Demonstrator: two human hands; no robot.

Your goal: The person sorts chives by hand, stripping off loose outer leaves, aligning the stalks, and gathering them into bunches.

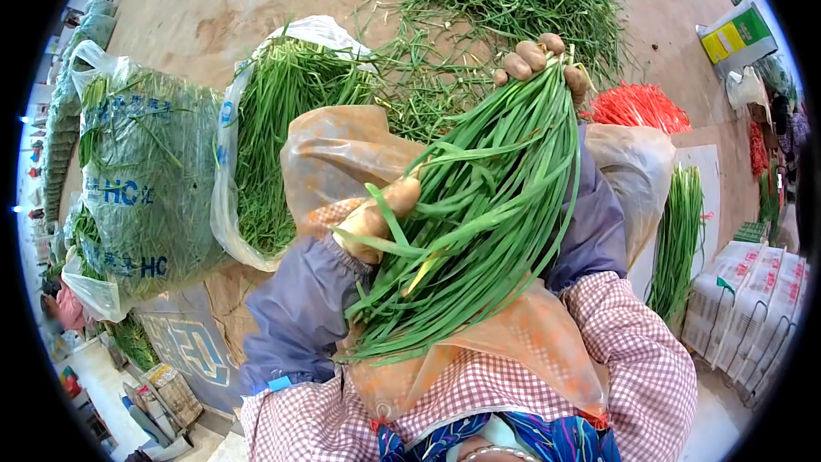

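Clearly, the garlic chive bundle (505, 205) is in the person's grip, raised over the lap with its stem ends pointing away and its leaves fanning back toward the chest. The right hand (532, 55) is curled firmly around those stem ends at the far tip of the bundle. Against the bundle's left edge rests the left hand (380, 214), touching the leaves, with a leaf crossing over it; its fingertips are partly hidden, so I cannot tell whether it grasps any.

Below the bundle spreads an orange-stained clear plastic apron (479, 359), over a red-and-white checked garment (633, 334). Beyond the bundle, a loose chive heap (517, 0) lies on the floor. Just right of the bundle's stem end sits a pile of red strips (640, 109); farther right of the bundle, more chives (677, 239) lie lined up on a white board (711, 173), near white crates (744, 308). To the bundle's left, an open plastic bag (325, 30) is packed with chives, and past that stands a filled clear bag (150, 171) printed "HC" in blue.
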